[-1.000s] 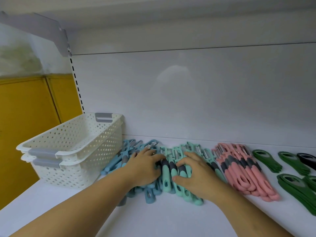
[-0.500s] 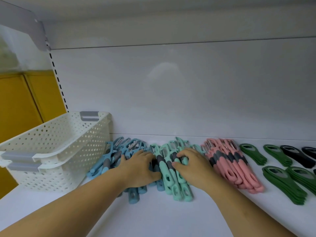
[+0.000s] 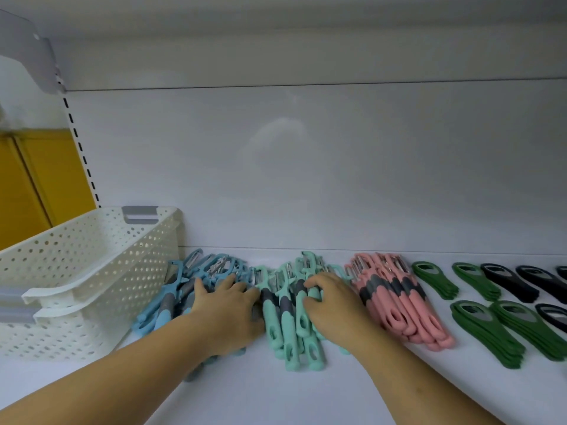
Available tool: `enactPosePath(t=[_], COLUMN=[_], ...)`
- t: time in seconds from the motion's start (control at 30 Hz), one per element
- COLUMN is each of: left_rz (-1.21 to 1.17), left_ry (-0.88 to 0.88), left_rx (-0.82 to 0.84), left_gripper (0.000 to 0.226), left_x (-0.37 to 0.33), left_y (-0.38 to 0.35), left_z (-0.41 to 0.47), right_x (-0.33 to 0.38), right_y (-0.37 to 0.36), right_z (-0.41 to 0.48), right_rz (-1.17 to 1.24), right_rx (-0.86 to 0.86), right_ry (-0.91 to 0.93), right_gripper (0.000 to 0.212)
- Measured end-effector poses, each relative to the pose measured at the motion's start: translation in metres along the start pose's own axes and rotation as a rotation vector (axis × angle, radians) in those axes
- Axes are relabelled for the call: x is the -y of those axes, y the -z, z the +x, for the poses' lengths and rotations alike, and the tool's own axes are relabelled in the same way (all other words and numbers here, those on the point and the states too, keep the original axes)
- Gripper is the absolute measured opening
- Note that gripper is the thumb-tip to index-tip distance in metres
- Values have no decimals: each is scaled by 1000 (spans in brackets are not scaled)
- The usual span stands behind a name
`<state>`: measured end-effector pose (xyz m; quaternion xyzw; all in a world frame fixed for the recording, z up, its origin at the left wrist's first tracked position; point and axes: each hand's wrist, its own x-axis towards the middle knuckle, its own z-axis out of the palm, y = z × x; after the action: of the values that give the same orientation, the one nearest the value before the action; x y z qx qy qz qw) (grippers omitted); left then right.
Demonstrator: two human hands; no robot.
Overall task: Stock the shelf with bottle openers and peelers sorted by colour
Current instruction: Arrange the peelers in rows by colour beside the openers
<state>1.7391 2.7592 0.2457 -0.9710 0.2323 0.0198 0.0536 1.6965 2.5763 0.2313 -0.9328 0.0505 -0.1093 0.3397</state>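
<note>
Peelers lie in colour groups on the white shelf (image 3: 276, 394): blue peelers (image 3: 162, 308) at the left, mint-green peelers (image 3: 276, 326) in the middle, pink peelers (image 3: 402, 308) to their right. Green bottle openers (image 3: 478, 329) and black bottle openers (image 3: 509, 283) lie further right. My left hand (image 3: 224, 314) rests flat on the blue pile, fingers against the mint pile's left side. My right hand (image 3: 334, 308) lies on the right part of the mint pile, its fingers curled over a few handles.
Two nested white perforated baskets (image 3: 86, 271) with grey handles stand at the shelf's left end, touching the blue peelers. The shelf's back wall (image 3: 306, 179) rises just behind the rows. A yellow panel (image 3: 36, 185) shows beyond the left upright.
The view has shifted slightly between frames. Both hands stay on the blue and mint piles; the mint peelers sit tighter together between my hands than one second ago.
</note>
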Motion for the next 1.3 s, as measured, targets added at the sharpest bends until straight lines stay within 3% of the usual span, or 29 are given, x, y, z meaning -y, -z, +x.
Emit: enactPosePath(t=[0.27,0.43,0.6,0.73,0.9,1.0,1.1,1.23,1.3], left_rz=[171,239,153,-252,-878,-1012,-1151,-1068,-1079], left_ry=[122,64,4,-22,-20,26,26,19,-12], left_rx=[-150,-179,-197,-201,-135,-172,-215,-400,-400], left_gripper=[40,38,39,39,16,19,19,26,44], left_x=[5,5,1,-13,-32,-41,-46,-47,-44], left_y=[-5,-1,1,1,3,-7,-8,-16,-17], left_z=[11,13,23,19,9,17,25,32,30], right_x=[2,3,4,4,3,-3,-4,-2,1], right_y=[-4,-1,1,0,-1,0,-3,1,7], right_z=[-2,-3,-5,-2,3,7,7,6,3], right_rz=[54,-25,-84,0,184,227,196,190,133], right_rx=[6,32,-8,-44,-55,-122,-105,-124,-102], right_ry=[1,29,41,23,-35,-82,-119,-160,-175], right_gripper=[34,42,38,32,29,20,24,33,37])
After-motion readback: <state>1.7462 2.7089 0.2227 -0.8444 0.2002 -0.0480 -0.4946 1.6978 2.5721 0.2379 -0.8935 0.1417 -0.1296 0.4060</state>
